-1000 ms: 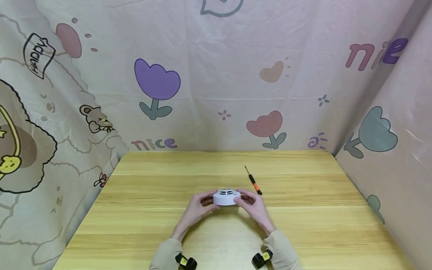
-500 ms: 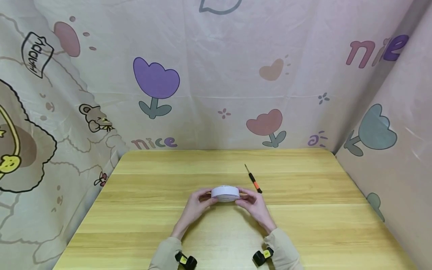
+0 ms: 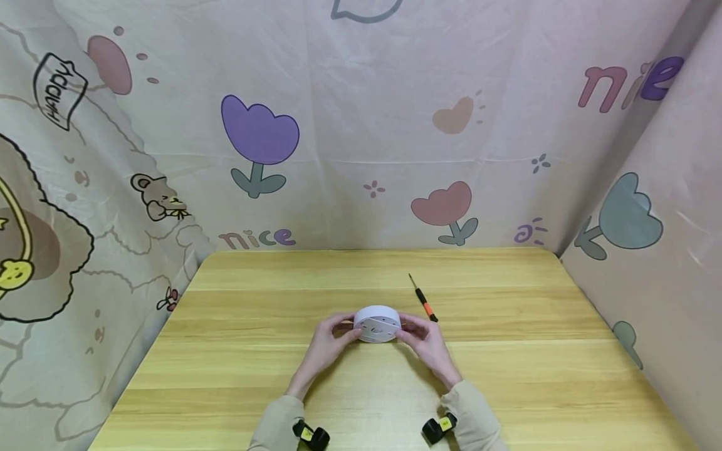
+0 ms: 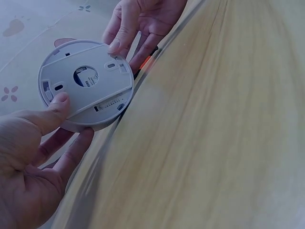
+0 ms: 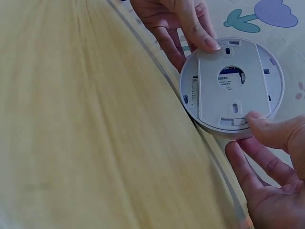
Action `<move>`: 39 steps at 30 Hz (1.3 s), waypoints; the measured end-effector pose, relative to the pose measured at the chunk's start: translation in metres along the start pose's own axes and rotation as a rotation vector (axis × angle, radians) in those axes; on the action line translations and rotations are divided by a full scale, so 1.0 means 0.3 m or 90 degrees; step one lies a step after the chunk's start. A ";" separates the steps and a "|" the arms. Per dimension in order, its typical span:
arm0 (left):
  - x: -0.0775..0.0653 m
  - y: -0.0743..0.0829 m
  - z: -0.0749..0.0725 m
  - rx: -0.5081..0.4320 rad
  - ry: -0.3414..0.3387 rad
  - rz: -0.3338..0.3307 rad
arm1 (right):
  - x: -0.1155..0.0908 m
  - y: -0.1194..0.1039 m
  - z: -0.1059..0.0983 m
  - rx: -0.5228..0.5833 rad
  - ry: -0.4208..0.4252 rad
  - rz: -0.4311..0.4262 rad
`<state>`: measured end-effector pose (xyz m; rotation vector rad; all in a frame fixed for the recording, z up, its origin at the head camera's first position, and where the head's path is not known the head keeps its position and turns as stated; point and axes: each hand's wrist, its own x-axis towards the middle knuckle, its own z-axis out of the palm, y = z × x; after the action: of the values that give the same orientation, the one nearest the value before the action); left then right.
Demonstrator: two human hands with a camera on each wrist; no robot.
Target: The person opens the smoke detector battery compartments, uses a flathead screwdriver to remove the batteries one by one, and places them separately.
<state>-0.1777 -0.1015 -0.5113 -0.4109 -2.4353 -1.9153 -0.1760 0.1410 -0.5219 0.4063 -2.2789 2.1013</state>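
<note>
A round white smoke detector is held between both hands over the middle of the table. Its flat back faces the person, showing slots, a small printed label and a central round hole in the left wrist view. My left hand grips the left side, thumb on the back and fingers behind the rim. On the opposite side my right hand does the same, its thumb pressing near the back's edge. The vented front is turned away and hidden.
A small screwdriver with a black and orange handle lies on the wooden table, beyond the right hand. Patterned cloth hangs behind the table and along both sides.
The smoke detector has been tilted over in both hands. Its vented front showed a second ago; now the flat back with its slots faces the person. The screwdriver stays in place.
</note>
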 end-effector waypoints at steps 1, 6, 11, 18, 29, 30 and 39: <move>0.000 -0.001 0.001 0.001 0.002 0.003 | 0.000 -0.001 0.000 -0.001 0.001 -0.004; 0.002 -0.008 0.003 -0.003 0.010 0.030 | -0.002 -0.008 0.003 -0.005 0.008 0.004; 0.001 -0.008 0.006 -0.024 0.012 0.007 | -0.005 -0.010 0.004 0.023 0.007 0.018; -0.001 -0.007 0.008 -0.048 0.008 -0.031 | -0.006 -0.007 0.006 0.026 0.011 0.011; -0.007 -0.019 0.011 -0.025 0.007 -0.007 | -0.006 -0.014 0.005 0.016 0.015 0.052; -0.007 -0.019 0.011 -0.024 0.009 -0.013 | -0.005 -0.014 0.005 0.014 0.017 0.056; -0.009 -0.020 0.011 -0.006 0.009 -0.036 | -0.004 -0.016 0.010 0.004 0.050 0.075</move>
<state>-0.1760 -0.1001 -0.5185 -0.3311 -2.4550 -1.9451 -0.1733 0.1380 -0.5177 0.1913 -2.3055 2.1365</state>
